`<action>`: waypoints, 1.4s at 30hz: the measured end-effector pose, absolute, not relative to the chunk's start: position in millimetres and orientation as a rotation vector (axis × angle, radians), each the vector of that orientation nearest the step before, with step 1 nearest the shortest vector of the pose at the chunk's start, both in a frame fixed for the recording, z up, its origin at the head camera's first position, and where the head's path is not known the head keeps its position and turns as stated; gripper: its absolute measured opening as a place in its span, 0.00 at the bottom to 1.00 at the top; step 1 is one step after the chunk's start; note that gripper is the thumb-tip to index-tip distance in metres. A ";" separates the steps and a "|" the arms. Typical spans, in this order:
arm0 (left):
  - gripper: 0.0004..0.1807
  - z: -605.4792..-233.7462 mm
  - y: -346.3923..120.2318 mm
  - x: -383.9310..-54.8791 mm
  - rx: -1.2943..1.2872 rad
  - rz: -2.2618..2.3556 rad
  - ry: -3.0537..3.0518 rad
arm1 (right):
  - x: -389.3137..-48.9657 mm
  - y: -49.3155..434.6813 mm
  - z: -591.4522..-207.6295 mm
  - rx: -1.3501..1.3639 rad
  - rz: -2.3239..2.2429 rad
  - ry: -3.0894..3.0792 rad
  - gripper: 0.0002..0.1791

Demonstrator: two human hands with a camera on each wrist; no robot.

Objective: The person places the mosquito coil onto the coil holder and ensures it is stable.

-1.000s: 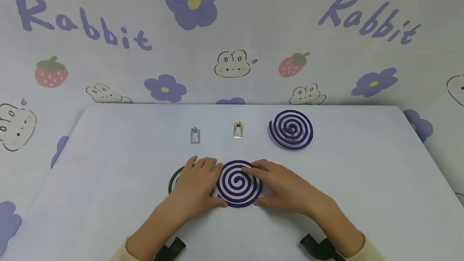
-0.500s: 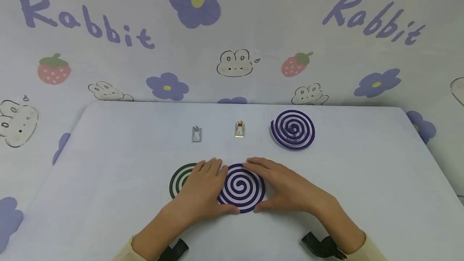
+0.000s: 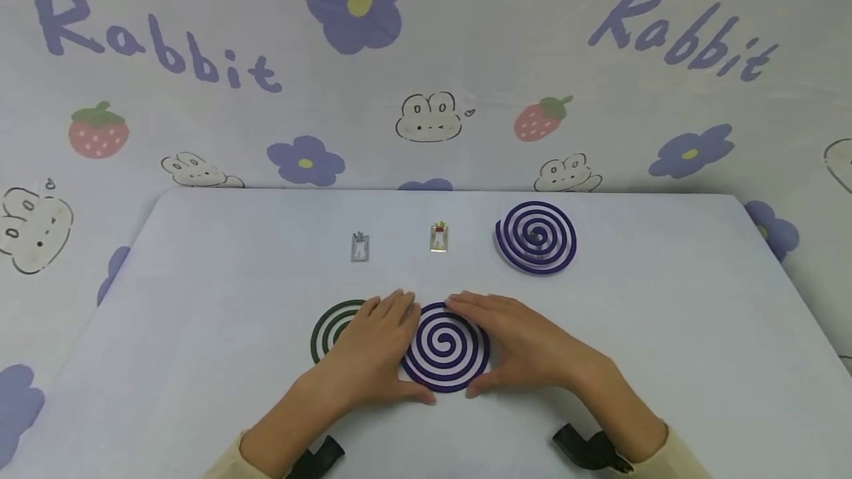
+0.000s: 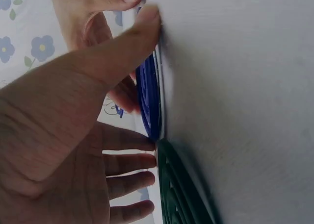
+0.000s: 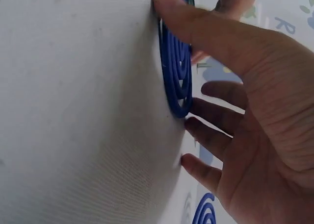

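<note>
A purple-blue mosquito coil lies flat on the white table between the two hands. My left hand rests at its left side with fingers outstretched and the thumb near its front rim. On the opposite side, my right hand spans the rim, index finger at the back and thumb at the front. A green mosquito coil is partly hidden beneath the left hand; in the left wrist view its edge meets the purple-blue one. Another purple-blue mosquito coil lies at the back right.
Behind the hands, a small silver metal stand and a gold one lie on the table. A printed cloth with rabbits and flowers hangs behind the table's far edge.
The middle purple-blue coil has shifted slightly right and toward the person, with both hands around it. More of the green coil shows beside the left hand. The other pieces have stayed put.
</note>
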State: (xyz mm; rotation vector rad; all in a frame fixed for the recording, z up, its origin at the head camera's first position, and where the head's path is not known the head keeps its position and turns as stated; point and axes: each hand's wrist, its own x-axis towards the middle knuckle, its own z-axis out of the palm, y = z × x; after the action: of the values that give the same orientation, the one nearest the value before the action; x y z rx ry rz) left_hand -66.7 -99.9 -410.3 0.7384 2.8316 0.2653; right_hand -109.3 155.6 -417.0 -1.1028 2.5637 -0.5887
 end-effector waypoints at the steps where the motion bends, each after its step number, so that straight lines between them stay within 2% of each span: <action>1: 0.62 -411.3 -100.4 -66.6 0.735 0.266 2.831 | -109.2 154.8 -417.6 -1.102 -0.585 2.565 0.63; 14: 0.65 -415.1 -105.4 -66.8 0.712 0.267 2.855 | -111.7 148.4 -425.2 -1.063 -0.607 2.557 0.69; 21: 0.61 -414.9 -103.1 -70.2 0.712 0.247 2.849 | -114.2 149.8 -426.4 -1.049 -0.616 2.576 0.69; 32: 0.62 -420.5 -101.4 -72.9 0.780 0.221 2.895 | -117.8 150.7 -429.5 -1.066 -0.626 2.647 0.68; 42: 0.60 -423.0 -101.3 -74.3 0.787 0.397 2.889 | -116.7 153.9 -426.0 -1.070 -0.665 2.684 0.67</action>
State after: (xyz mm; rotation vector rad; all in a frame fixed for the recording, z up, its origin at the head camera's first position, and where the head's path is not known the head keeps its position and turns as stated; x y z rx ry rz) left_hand -74.3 -101.3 -423.0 0.7866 2.8889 0.3970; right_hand -116.7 153.9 -426.0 -1.0703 2.6837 -0.6645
